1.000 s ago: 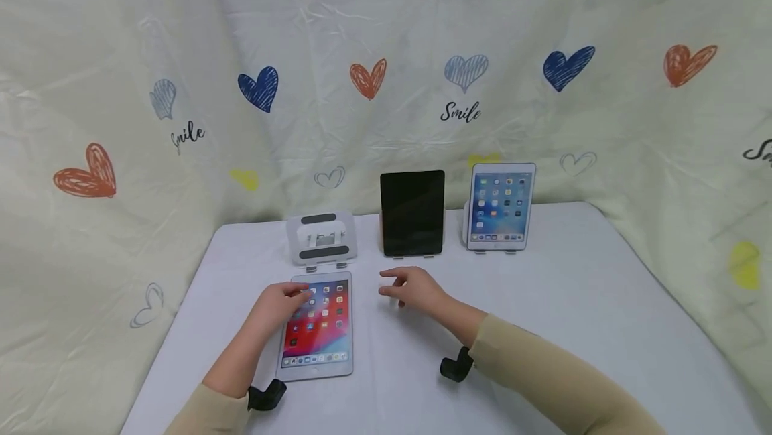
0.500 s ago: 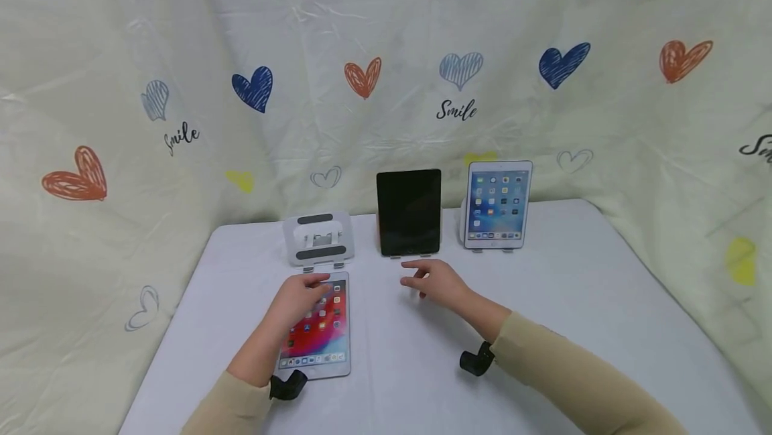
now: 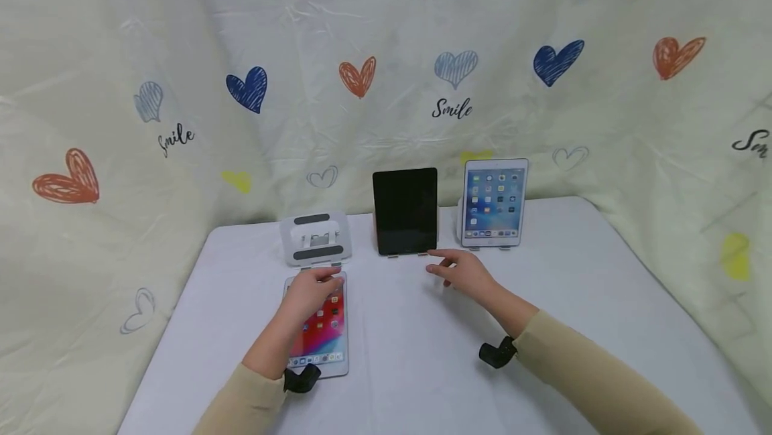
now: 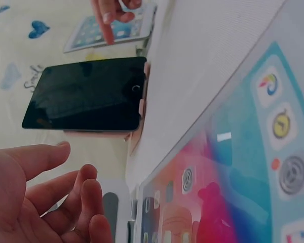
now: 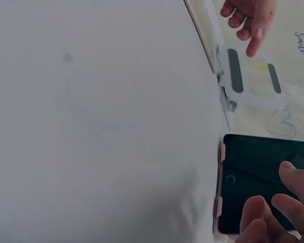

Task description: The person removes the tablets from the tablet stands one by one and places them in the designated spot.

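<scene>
Seeing red-screen tablet [image 3: 326, 334] flat on worktop [image 3: 410, 368], in front and left of black tablet [image 3: 405, 210]. Reading white bezel, lit wallpaper shading red to blue, rows of app icons, dock strip along near edge. Partly covered at far left by left grip [image 3: 307, 294]; see thumb and fingers apart, can't tell if touching. See right grip [image 3: 464, 273] just in front of black tablet's lower right corner, thumb and fingers also apart. Also have white stand [image 3: 315, 240] left of black tablet, blue-screen tablet [image 3: 494, 202] right of it.
</scene>
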The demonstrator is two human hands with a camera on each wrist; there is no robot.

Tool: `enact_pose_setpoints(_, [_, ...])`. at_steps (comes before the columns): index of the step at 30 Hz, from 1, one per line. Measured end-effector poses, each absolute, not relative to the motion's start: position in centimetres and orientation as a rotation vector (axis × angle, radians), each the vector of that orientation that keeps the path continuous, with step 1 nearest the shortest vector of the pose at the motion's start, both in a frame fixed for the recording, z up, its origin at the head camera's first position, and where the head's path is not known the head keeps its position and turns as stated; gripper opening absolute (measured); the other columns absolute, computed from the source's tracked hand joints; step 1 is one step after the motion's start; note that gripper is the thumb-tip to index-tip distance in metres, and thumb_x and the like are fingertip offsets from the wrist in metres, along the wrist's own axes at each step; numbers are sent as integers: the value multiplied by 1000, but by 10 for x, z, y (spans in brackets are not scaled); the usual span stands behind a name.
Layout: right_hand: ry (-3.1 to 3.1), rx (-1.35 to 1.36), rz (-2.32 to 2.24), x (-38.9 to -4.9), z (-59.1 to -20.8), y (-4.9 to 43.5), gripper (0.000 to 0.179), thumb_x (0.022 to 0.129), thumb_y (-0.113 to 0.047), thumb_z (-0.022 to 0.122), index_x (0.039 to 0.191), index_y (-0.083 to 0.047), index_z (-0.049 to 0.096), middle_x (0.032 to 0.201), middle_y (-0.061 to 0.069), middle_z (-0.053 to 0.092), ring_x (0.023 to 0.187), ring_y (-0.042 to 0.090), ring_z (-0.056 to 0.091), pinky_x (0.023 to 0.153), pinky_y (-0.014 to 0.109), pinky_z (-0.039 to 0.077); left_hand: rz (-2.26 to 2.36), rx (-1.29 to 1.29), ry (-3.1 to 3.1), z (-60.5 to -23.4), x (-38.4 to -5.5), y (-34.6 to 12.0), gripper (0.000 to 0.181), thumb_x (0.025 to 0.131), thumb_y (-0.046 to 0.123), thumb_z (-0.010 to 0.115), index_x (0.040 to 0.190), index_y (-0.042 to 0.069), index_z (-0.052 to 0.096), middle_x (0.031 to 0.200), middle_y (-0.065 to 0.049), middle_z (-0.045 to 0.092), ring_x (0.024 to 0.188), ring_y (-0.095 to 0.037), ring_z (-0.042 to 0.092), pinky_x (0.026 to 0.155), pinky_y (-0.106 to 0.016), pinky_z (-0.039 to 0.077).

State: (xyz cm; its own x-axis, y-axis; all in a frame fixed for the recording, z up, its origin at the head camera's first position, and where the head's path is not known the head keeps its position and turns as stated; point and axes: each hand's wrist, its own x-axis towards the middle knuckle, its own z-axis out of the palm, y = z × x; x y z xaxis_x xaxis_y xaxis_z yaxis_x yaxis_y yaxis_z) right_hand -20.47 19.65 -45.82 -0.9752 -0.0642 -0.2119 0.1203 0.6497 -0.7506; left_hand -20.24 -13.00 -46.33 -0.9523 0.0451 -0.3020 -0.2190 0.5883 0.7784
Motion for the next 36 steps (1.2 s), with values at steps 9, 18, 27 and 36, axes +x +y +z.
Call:
enact_pose_setpoints(9, [2664,91,-1277,-208,-459,223,52,93,-31,70,141,-14,57,102,10,66,75,27,64,62,31,50,1365,-91,2541,-464,-208,-125,46,94,34,69,137,21,61,107,-6,66,93,-23,67,81,-40,57])
enact_pose_setpoints(18, [2669,117,-1305,-206,-458,237,55,94,-34,69,143,-13,55,108,14,66,79,29,65,64,31,51,1311,-100,2564,-461,-214,-117,49,92,41,70,137,24,62,114,-4,65,103,-23,62,79,-38,57])
enact_pose_setpoints(27, [2682,154,-1315,-210,-457,242,57,95,-39,66,145,-15,52,114,15,64,84,30,65,67,30,51,1391,-98,2569,-461,-223,-104,46,94,42,66,138,27,61,122,-4,64,104,-23,62,80,-36,57])
enact_pose_setpoints(36, [2674,164,-1387,-220,-460,240,56,98,-39,62,149,-22,47,120,14,61,90,31,65,70,29,53,1393,-66,2660,-462,-239,-89,47,96,42,63,141,27,58,127,-5,62,111,-24,59,85,-39,56])
